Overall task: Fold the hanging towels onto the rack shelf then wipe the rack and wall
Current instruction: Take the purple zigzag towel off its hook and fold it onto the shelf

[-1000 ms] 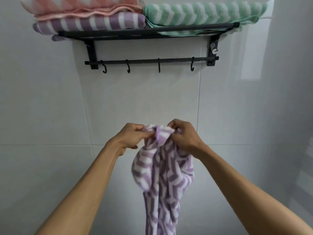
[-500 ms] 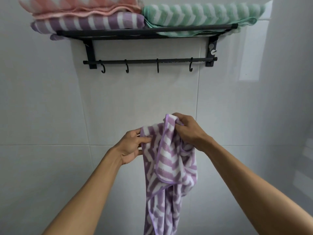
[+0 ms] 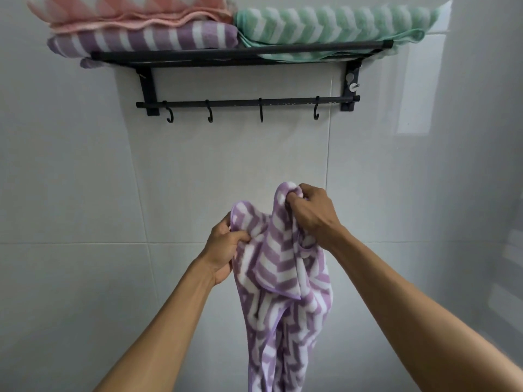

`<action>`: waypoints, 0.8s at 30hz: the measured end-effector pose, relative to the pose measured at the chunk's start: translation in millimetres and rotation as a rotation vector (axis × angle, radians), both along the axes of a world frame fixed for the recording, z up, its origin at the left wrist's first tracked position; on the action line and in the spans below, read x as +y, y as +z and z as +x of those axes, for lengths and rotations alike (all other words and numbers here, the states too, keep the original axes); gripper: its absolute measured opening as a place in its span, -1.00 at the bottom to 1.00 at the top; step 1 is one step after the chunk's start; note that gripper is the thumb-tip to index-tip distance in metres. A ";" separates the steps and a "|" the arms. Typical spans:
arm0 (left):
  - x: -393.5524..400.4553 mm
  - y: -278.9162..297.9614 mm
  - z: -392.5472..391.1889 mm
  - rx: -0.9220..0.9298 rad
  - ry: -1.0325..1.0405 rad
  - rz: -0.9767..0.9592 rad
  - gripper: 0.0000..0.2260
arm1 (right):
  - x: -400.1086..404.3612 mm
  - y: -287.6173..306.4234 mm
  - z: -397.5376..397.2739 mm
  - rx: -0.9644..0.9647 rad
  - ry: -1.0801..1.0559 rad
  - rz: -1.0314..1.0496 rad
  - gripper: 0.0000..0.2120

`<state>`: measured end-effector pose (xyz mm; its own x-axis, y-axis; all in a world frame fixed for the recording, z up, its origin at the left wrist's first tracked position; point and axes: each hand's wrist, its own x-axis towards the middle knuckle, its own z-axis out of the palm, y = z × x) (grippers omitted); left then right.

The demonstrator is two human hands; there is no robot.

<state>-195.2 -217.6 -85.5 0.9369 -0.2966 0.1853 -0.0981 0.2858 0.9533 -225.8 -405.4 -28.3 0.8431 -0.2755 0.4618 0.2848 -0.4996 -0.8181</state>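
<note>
Shelf [image 3: 243, 53]: three folded towels [image 3: 325, 24] lying stacked on it. Hooks [image 3: 209, 116]: hanging bare. Fourth towel [image 3: 283, 267]: dangling below the rack, left hand [image 3: 223, 250] and right hand [image 3: 311, 213] fingers gripping its top edge. Wiping seemingly not begun.

Held towel [image 3: 283, 278] purple-white chevron; folded towels pink [image 3: 127, 9], purple [image 3: 147, 38], mint [image 3: 325, 22]; rack [image 3: 240, 52] black.
</note>
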 end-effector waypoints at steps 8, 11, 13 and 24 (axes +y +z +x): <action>-12.8 8.7 -7.1 0.071 0.107 0.079 -0.84 | 3.6 -3.4 6.1 -0.037 0.061 0.146 -0.92; -5.3 1.5 -0.8 0.112 0.275 0.035 -0.80 | -5.0 0.8 6.2 -0.059 0.037 0.232 -0.92; -4.9 -3.4 -1.7 0.025 0.348 0.111 -0.76 | -7.1 3.4 7.1 -0.042 0.022 0.276 -0.88; -28.6 10.9 -30.1 -0.159 -0.065 0.486 -0.78 | -5.1 4.9 10.4 -0.044 0.031 0.299 -0.87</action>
<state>-225.2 -246.2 -74.6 0.8851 -0.4403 0.1507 -0.2496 -0.1759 0.9522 -215.4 -410.5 -23.4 0.8345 -0.3790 0.3999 0.3344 -0.2286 -0.9143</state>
